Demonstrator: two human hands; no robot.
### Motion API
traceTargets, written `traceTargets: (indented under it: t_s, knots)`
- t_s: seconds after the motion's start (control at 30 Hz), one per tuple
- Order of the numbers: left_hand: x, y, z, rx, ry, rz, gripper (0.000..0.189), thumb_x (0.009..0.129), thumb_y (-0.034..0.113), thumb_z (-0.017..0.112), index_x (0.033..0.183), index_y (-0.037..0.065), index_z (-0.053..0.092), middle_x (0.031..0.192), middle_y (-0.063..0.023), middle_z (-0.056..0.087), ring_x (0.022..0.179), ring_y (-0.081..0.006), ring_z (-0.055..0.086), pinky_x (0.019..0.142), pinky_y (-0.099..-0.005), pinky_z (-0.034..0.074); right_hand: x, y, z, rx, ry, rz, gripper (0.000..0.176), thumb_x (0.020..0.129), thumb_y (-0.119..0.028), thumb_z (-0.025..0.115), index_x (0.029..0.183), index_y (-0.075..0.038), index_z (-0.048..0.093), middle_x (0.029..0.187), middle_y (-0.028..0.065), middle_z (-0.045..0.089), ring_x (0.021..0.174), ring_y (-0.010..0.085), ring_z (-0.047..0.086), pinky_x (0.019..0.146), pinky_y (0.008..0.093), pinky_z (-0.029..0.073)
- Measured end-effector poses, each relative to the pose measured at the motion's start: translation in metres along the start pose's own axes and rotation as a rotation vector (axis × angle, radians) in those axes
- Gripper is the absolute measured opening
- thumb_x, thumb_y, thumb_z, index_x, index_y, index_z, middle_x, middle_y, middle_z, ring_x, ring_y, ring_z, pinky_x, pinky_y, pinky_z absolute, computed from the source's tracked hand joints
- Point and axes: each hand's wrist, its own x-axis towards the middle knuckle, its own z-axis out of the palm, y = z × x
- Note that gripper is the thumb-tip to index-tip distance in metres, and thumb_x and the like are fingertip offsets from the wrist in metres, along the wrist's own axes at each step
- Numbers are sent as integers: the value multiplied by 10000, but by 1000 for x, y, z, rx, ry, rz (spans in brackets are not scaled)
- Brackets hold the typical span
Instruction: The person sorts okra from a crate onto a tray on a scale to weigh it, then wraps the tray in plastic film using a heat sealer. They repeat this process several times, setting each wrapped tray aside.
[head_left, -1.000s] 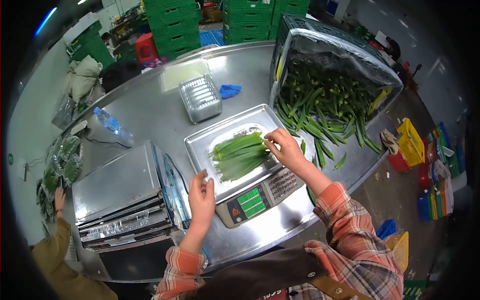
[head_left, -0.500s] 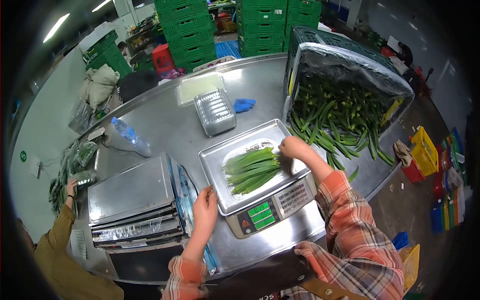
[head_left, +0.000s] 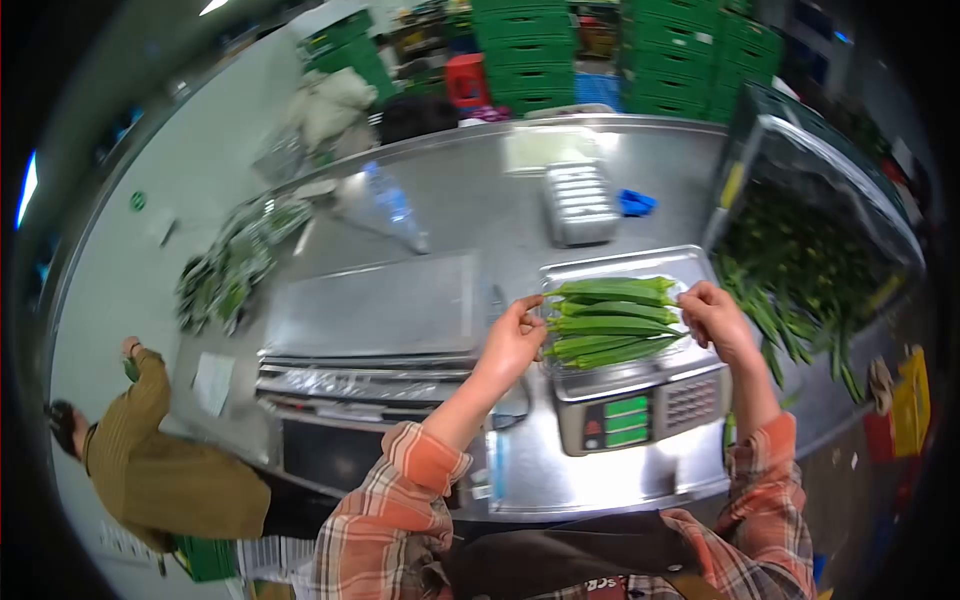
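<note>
While my left hand (head_left: 512,343) grips the left ends of a row of okra (head_left: 615,324), my right hand (head_left: 718,320) pinches the other ends, my hands apart with the pods between them, over the metal pan (head_left: 655,260) of the scale (head_left: 657,412); whether they touch it, I cannot tell.

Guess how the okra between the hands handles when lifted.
The okra pods look fairly stiff, lying straight. Lifted together, they would probably splay, as no band or wrap shows. Single ones may roll, being slim and roundish.
</note>
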Motion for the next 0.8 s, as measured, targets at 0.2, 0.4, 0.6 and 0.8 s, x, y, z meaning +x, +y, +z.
traceTargets:
  t_s: [0.2,0.4,0.6,0.8]
  knots:
    - [-37,-5,-191,90,213,-80,550,816,142,612,1306,-18,420,937,-94,598,772,-126,579,652,-248,490,23,-61,186,-66,-258,-82,218,849,-124,567,1020,10,547,716,59,573,441,76,463,352,218,335]
    - [-30,-94,-358,262,321,-19,563,833,137,618,1327,-18,398,1024,-144,614,836,-155,593,737,-273,482,73,-2,390,-532,-98,-348,272,811,-145,592,1026,21,591,869,150,654,739,213,622,688,309,489]
    - [-55,-122,-396,280,353,223,412,843,136,608,1212,-15,503,1093,-177,593,864,-218,600,784,-317,481,25,-21,387,-457,89,-245,268,789,-218,637,933,3,589,821,167,639,774,276,622,710,353,482]
    - [-135,-134,-446,1059,543,292,209,778,214,669,736,15,625,798,-128,550,750,-315,504,693,-428,404,-57,15,335,-1139,402,-644,144,740,-121,663,706,-25,561,761,134,516,758,327,517,668,420,419]
